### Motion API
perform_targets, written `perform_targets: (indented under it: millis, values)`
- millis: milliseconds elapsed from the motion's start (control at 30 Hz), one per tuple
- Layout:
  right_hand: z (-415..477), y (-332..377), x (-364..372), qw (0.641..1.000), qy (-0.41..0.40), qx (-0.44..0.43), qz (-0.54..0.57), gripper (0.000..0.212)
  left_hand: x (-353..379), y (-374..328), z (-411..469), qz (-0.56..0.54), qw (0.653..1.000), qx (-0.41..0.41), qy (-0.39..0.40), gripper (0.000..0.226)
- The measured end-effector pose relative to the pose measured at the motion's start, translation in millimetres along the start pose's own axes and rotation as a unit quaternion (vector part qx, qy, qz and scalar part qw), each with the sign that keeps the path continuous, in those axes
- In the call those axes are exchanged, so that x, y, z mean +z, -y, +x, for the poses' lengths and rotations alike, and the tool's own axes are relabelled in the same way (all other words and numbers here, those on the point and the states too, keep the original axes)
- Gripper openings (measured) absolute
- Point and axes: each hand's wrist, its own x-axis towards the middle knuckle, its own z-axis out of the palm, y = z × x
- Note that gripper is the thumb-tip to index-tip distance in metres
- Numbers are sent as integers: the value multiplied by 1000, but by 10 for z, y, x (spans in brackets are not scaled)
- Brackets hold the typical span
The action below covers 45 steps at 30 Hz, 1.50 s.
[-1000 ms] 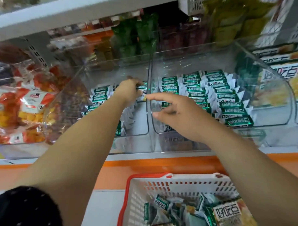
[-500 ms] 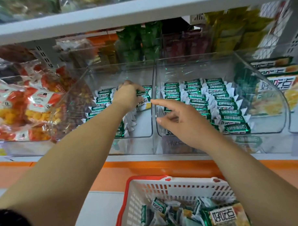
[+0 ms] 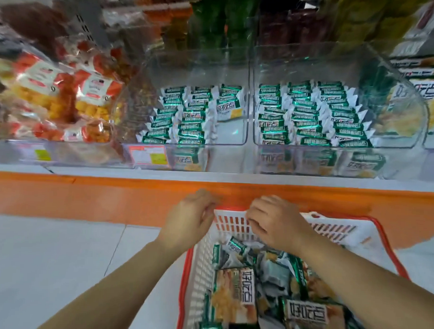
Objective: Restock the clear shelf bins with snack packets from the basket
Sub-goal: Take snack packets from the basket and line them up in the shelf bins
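Two clear shelf bins stand side by side. The left bin [image 3: 248,67] is part filled with rows of small green-and-white snack packets [image 3: 185,116]. The right bin [image 3: 419,114] holds fuller rows of the same packets [image 3: 311,111]. Below the shelf, a white basket [image 3: 331,230] with a red rim holds a loose heap of green snack packets [image 3: 233,290]. My left hand [image 3: 189,217] hovers by the basket's far left corner, fingers loosely curled and holding nothing. My right hand [image 3: 275,223] is over the basket's far wall with fingers bent downward, just above a small packet [image 3: 235,247].
Bags of orange and yellow snacks [image 3: 66,92] fill the bin to the left. Bigger packs [image 3: 420,90] stand at the far right. The white shelf edge [image 3: 210,176] and an orange base band [image 3: 86,199] run across, with pale floor tiles [image 3: 60,257] at lower left.
Both hands have come down out of the bins to the basket's far rim. The left hand has let go of the packets in the left bin. The view has tipped downward.
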Motion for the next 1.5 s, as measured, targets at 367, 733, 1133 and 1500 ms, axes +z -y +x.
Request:
perform_targets:
  millis: [367,733,1133,1500]
  values:
    - [-713,-106,1027,871,438,224,-9,46,471,438,-369,171,929,-96,314,64]
    - [-737,-7,1355,854,487,125,-133,43,476,503,-384,140,932,-114,313,53]
    - [26,-36,47,839,415,274,222,62,233,212,-174,75,916,-148,366,49]
    - [160,278,-1483,797,252,273,476,73,-578,-969,12,-189,948,-95,239,76]
